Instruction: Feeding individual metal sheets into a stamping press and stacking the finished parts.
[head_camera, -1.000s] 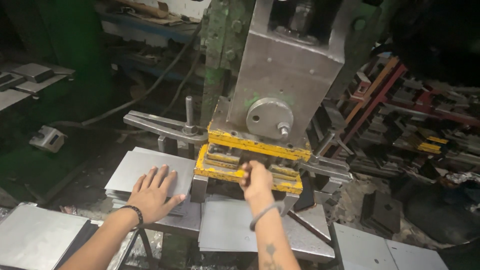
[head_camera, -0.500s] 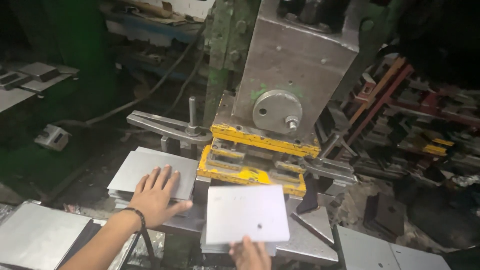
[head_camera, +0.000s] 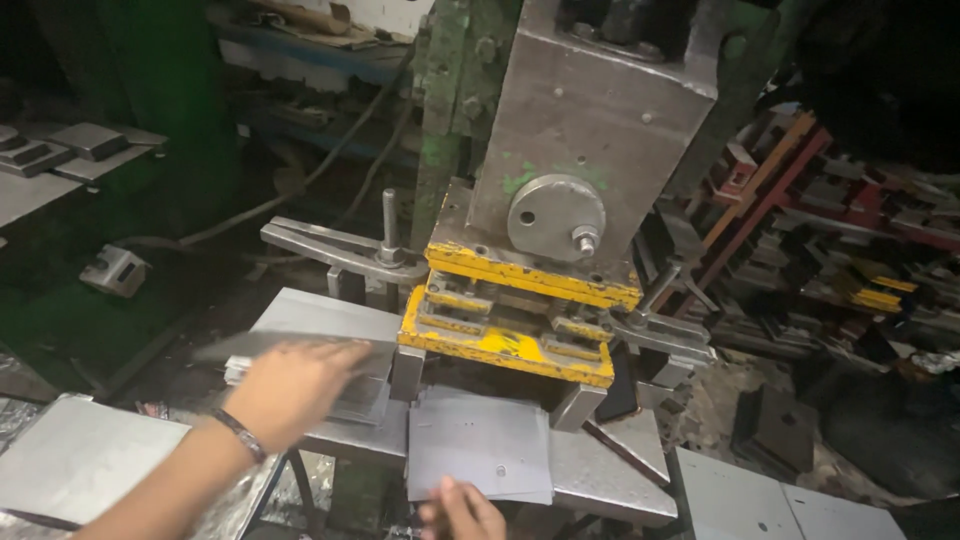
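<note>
A press with a grey ram block (head_camera: 590, 110) and a yellow die (head_camera: 510, 345) stands in front of me. My right hand (head_camera: 462, 510), at the bottom edge, grips the near edge of a flat grey metal sheet (head_camera: 480, 445) that lies on the press bed just below the die. My left hand (head_camera: 290, 385) is blurred with motion and holds a thin metal sheet (head_camera: 270, 345) lifted a little above a stack of sheets (head_camera: 330, 320) left of the die. A dark band circles my left wrist.
A clamp bar with an upright bolt (head_camera: 385, 240) juts out left of the die. More flat sheets (head_camera: 80, 455) lie at the lower left and sheets (head_camera: 790, 505) at the lower right. Metal parts and racks (head_camera: 850, 270) crowd the right side. A green machine frame (head_camera: 150, 110) stands at the left.
My right hand drew a sheet out from the die and pulled it toward me across the bed. My left hand, flat on the stack before, now lifts a sheet off it.
</note>
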